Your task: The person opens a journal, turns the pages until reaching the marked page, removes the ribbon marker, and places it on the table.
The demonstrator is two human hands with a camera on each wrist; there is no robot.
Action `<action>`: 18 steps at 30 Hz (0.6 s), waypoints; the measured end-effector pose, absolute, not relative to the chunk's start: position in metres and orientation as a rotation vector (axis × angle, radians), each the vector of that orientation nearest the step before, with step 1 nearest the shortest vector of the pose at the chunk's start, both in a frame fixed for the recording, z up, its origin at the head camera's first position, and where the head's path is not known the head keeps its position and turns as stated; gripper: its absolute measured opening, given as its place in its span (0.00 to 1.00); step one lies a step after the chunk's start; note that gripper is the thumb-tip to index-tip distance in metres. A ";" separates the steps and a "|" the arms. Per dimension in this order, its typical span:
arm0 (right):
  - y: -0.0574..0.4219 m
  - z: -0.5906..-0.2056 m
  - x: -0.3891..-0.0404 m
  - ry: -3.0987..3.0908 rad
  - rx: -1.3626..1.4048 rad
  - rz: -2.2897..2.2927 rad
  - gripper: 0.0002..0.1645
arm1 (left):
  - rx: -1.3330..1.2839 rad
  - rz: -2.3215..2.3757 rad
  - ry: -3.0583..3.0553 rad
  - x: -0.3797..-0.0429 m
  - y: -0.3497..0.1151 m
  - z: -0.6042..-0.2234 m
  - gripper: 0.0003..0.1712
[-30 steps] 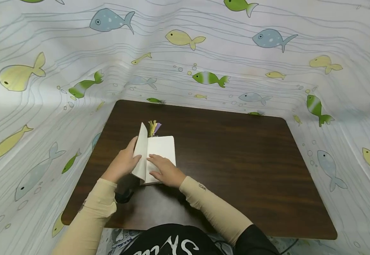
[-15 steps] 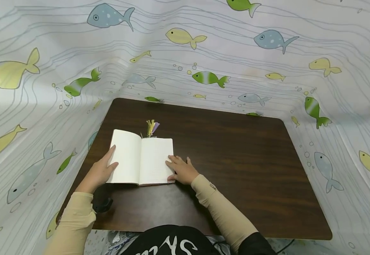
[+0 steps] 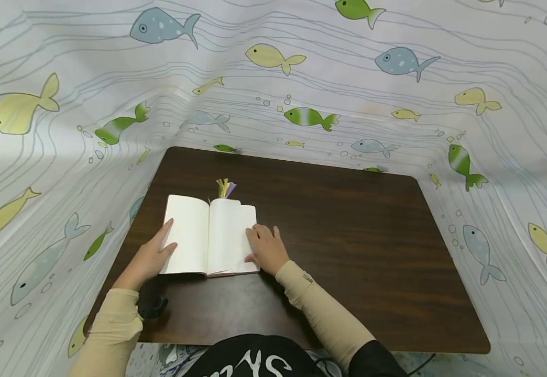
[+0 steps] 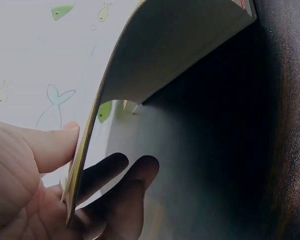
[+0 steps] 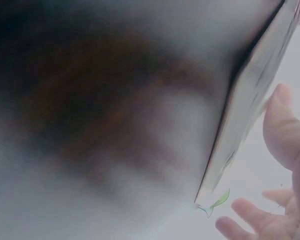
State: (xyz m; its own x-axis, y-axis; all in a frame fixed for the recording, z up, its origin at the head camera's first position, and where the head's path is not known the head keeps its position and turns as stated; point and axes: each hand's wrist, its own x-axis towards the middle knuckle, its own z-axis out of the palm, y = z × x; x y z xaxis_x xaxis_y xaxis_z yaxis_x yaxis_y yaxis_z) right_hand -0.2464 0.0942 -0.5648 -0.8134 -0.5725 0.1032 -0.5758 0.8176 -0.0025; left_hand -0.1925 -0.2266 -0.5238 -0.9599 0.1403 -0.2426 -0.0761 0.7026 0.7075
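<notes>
A notebook [image 3: 186, 235] lies spread wide on the dark wooden table, its pages blank. Yellow and purple tassels [image 3: 225, 188] stick out past its top edge. My left hand [image 3: 148, 256] grips the left cover; in the left wrist view the thumb lies on the page side and the fingers reach behind the raised cover [image 4: 145, 55]. At the right edge, my right hand [image 3: 269, 248] touches a page [image 3: 228, 230] that has bowed up and sits inward of the pages under it. The right wrist view shows that hand's fingers spread beside the page block [image 5: 250, 100].
The brown table [image 3: 349, 251] extends to the right of the notebook. A dark rounded object [image 3: 153, 306] shows beside the left wrist. White cloth [image 3: 273, 94] printed with fish surrounds the table at the back and sides.
My left hand has carried the turning leaves over to the left and the notebook has spread wide. The right hand has gone to the right edge, where a page has now lifted.
</notes>
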 end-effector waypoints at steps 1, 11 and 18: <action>0.093 -0.564 -0.246 -2.915 0.892 0.077 0.55 | 0.058 1.116 2.641 -0.192 -0.227 -0.524 0.39; 0.074 -0.553 -0.242 -2.889 0.991 0.920 0.60 | 0.096 1.144 2.646 -0.187 -0.229 -0.526 0.38; 0.045 -0.537 -0.227 -2.741 1.332 1.636 0.47 | 0.081 1.222 2.609 -0.184 -0.224 -0.515 0.36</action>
State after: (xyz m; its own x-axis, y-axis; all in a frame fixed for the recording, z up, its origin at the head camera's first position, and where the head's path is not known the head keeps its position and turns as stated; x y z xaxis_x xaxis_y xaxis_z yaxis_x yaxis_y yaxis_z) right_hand -0.2274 0.0445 -0.5369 -0.6610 -0.7425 0.1082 -0.4475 0.2743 -0.8512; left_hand -0.1843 -0.2236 -0.5154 -0.9650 0.1588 -0.2086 -0.0585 0.6451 0.7619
